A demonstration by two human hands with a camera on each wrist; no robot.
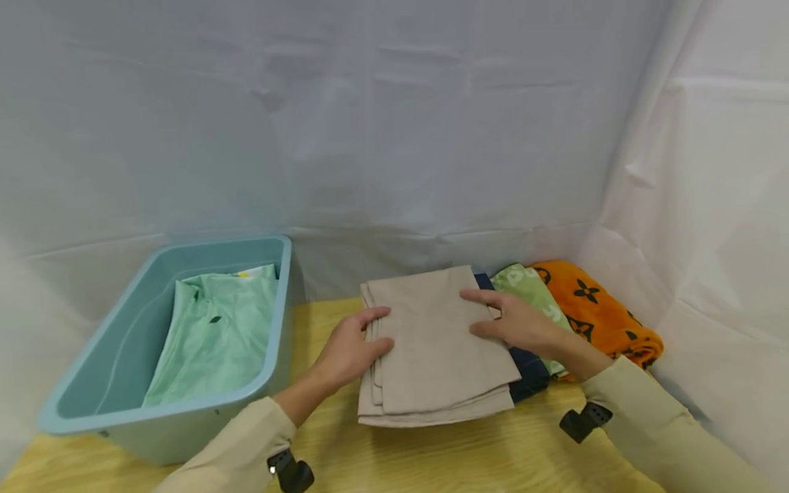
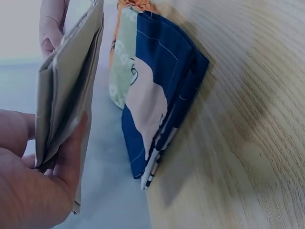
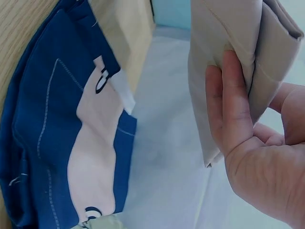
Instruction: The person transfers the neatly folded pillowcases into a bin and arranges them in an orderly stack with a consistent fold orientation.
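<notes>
Folded beige cloth (image 1: 434, 346) — long axis front-to-back

You face a pale wooden bench (image 1: 431, 459) enclosed by creased white sheeting (image 1: 394, 123) that hangs behind it and along its right edge, under soft, even light.

Matt beige cloth (image 1: 434, 342), smooth plastic tub (image 1: 123, 370), wood-grain table (image 1: 468, 459), fleecy orange cloth (image 1: 600, 311)

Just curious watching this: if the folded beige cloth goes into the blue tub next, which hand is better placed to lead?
Probably the left hand. It grips the beige cloth's edge on the side nearest the blue tub. The right hand holds the far edge, beside the navy garment, so it would have to cross over.
</notes>
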